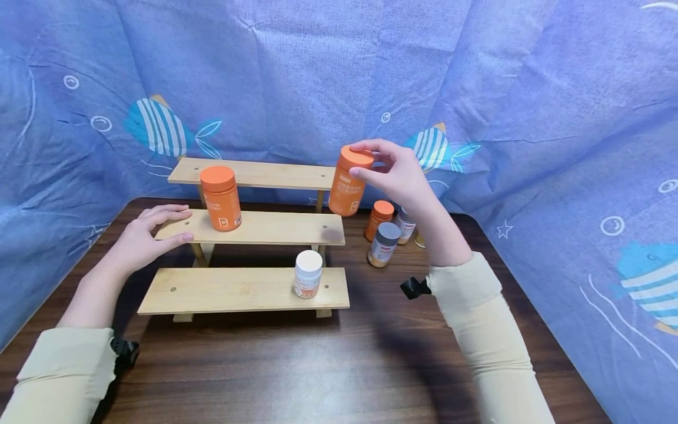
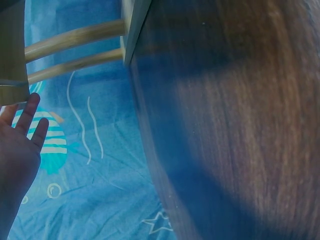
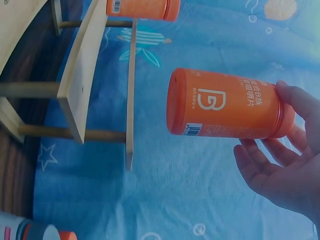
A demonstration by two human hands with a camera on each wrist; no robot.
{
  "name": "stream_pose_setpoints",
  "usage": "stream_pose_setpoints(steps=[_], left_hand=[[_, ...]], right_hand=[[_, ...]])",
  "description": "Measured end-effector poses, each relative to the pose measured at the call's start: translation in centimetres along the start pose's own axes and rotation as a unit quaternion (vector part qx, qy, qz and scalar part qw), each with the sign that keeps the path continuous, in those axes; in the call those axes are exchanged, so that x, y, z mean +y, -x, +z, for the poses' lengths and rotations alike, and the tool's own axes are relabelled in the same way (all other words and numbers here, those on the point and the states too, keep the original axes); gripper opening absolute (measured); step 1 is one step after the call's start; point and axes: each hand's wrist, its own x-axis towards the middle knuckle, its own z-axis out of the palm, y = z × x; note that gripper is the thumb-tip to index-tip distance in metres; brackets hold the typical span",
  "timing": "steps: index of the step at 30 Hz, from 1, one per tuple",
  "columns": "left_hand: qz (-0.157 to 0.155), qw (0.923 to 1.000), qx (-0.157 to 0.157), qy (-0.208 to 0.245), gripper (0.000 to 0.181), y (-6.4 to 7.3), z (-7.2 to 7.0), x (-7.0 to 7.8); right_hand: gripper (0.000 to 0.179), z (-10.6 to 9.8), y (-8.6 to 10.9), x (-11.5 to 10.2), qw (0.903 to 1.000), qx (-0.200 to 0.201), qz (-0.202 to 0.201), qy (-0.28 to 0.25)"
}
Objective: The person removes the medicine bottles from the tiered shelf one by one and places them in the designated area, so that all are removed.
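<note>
My right hand (image 1: 394,171) pinches the lid of an orange supplement bottle (image 1: 346,191), tilted slightly in the air beyond the right end of the middle shelf. In the right wrist view, the bottle (image 3: 225,104) shows a white B logo, with fingers and thumb around its lid. My left hand (image 1: 139,238) rests at the left end of the middle shelf (image 1: 275,228), thumb toward the front; in the left wrist view, the visible fingers (image 2: 29,116) are extended near the wood. Another orange bottle (image 1: 222,203) stands on that shelf, near its left end.
A white bottle (image 1: 308,274) stands on the bottom shelf (image 1: 222,290), toward the right. The top shelf (image 1: 265,172) is behind. Right of the rack stand a grey-lidded bottle (image 1: 384,247), a smaller orange bottle (image 1: 377,222) and another grey-lidded one (image 1: 405,227). Blue fish-patterned cloth (image 1: 328,76) surrounds the table.
</note>
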Motion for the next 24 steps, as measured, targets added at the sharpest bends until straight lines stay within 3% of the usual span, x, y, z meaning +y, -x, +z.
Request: stream_pose_setpoints(steps=[6,24], left_hand=[[0.0,1.0,0.0,0.001,0.056,0.0,0.0,0.0],[-0.008,0.9999,-0.004,0.006,0.058,0.1,-0.1,0.2]], right_hand=[[0.041,-1.4,-0.2,2.5,0.9997,0.017,-0.018,-0.002],[0.041,-5.5,2.3,4.3,0.9984,0.045,-0.033,0.0]])
